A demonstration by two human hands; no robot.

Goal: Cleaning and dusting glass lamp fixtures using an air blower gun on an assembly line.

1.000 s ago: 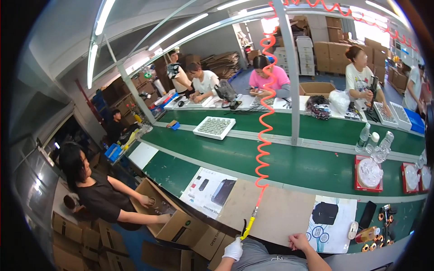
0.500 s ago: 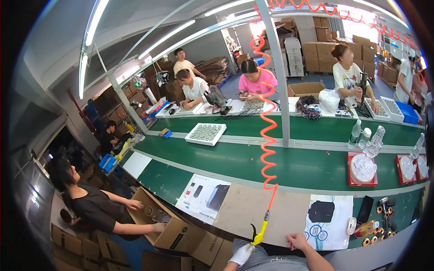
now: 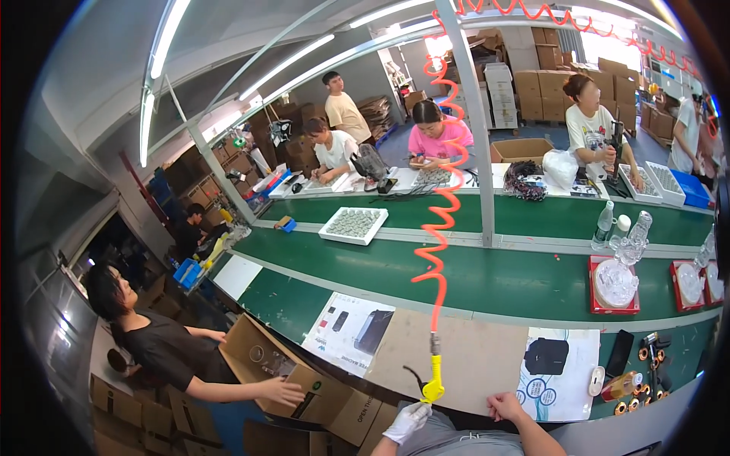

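Observation:
My left hand (image 3: 408, 422), in a white glove, is closed around the lower part of a yellow air blow gun (image 3: 433, 384) with a black lever. The gun stands nearly upright at the front edge of the bench, joined at its top to an orange coiled hose (image 3: 439, 251). Bare and loosely curled, my right hand (image 3: 505, 406) rests at the bench edge beside a printed sheet (image 3: 559, 372), with nothing visible in it. Between and beyond both hands lies a flat brown cardboard sheet (image 3: 449, 361).
To the left, a co-worker (image 3: 160, 342) in black stands at an open carton (image 3: 247, 342) holding clear parts. At right lie a phone (image 3: 621, 352), a bottle (image 3: 620, 386) and several copper-coloured rings (image 3: 646, 380). Across the green conveyor (image 3: 380, 266), other people sit by white trays (image 3: 353, 226).
The blow gun has swung left and more upright, and its hose has shifted left. The co-worker's hand has come out of the carton. A standing person at the back has moved right.

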